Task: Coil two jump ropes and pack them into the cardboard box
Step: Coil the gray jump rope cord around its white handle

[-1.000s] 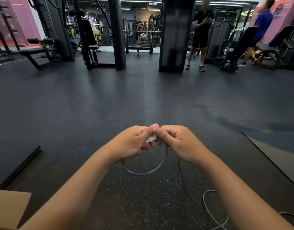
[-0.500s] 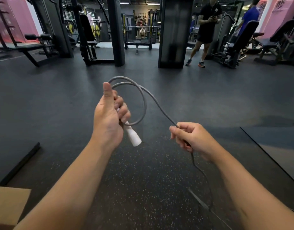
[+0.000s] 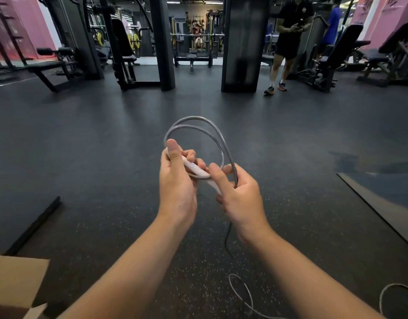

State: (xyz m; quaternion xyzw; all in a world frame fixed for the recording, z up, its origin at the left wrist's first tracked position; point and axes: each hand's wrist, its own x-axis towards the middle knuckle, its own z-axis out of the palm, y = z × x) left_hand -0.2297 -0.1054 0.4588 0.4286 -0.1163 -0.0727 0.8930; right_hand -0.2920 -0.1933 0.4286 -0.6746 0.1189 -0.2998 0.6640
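Observation:
My left hand (image 3: 176, 180) grips the white handle (image 3: 195, 168) of a grey jump rope (image 3: 198, 125), thumb pointing up. Two loops of the rope arch above both hands. My right hand (image 3: 238, 194) pinches the rope where it comes down past the handle's lower end. From there the rope hangs to the floor and trails as loose cord (image 3: 241, 293) between my forearms. A cardboard box (image 3: 11, 282) with an open flap sits at the bottom left corner.
Dark rubber gym floor all around. A black bar (image 3: 34, 224) lies on the floor at left; a floor mat edge (image 3: 380, 215) runs at right. Weight machines and a black pillar (image 3: 242, 42) stand behind. A person (image 3: 288, 40) in black stands at back right.
My right hand has come up and in to meet the left, adding a second loop. The left hand has lowered slightly and the handle now lies across both hands.

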